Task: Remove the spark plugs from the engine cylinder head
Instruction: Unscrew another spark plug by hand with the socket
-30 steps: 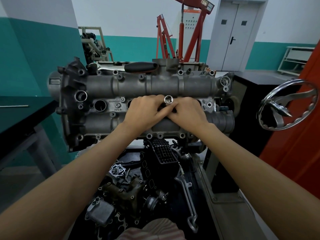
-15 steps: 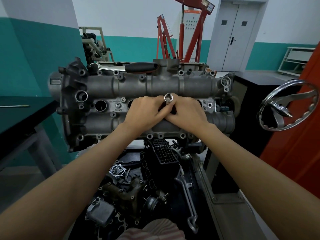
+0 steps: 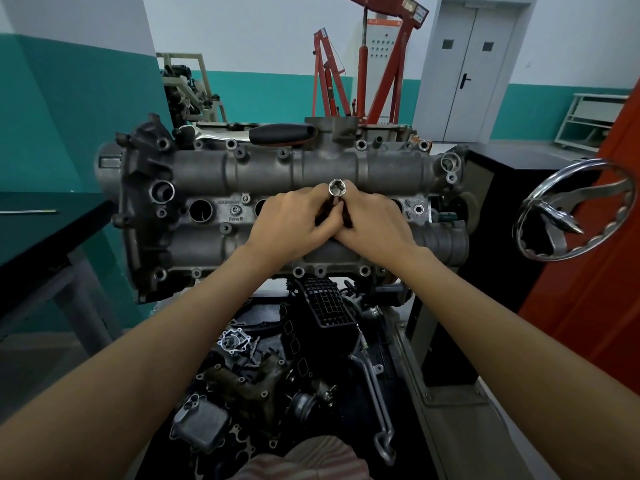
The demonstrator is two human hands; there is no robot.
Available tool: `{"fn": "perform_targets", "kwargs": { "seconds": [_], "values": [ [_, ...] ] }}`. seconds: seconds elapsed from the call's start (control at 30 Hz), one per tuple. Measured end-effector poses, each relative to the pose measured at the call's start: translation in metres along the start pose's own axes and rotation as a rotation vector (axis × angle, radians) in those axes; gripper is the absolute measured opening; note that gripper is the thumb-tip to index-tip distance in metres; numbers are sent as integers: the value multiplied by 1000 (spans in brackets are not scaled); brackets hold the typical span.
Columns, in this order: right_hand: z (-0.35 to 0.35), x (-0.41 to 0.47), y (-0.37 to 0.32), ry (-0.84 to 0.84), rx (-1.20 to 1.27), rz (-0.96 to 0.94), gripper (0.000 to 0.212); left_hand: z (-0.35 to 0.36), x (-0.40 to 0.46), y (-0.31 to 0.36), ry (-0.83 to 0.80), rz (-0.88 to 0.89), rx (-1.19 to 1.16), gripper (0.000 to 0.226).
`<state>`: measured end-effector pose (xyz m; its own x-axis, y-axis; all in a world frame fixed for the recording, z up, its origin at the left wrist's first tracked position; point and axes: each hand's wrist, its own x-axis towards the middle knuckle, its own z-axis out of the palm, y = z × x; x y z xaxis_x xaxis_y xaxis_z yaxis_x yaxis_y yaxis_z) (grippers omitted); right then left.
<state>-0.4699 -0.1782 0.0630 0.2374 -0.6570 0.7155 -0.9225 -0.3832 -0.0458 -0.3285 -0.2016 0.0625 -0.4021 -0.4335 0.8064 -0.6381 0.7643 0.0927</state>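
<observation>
The grey engine cylinder head stands on its stand, its row of spark plug wells facing me. A shiny spark plug socket sticks up out of a middle well, its open end toward me. My left hand and my right hand meet around the socket's shaft, fingers curled on it from both sides. The shaft below and the plug are hidden by my fingers. Two open wells show to the left of my hands.
A ratchet with a black handle lies on top of the head. A chrome hand wheel juts out at right. Loose engine parts fill the tray below. A dark bench stands at left, an orange hoist behind.
The socket has risen a little out of the well, and both hands have shifted up with it, opening a small gap between the fingers.
</observation>
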Motion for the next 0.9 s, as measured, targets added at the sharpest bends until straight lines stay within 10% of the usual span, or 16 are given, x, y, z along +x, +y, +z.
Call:
{"fn": "perform_targets", "kwargs": {
  "seconds": [0.9],
  "values": [
    [-4, -1, -3, -29, -22, 16, 25, -2, 0, -2, 14, -8, -24, 54]
  ]
}}
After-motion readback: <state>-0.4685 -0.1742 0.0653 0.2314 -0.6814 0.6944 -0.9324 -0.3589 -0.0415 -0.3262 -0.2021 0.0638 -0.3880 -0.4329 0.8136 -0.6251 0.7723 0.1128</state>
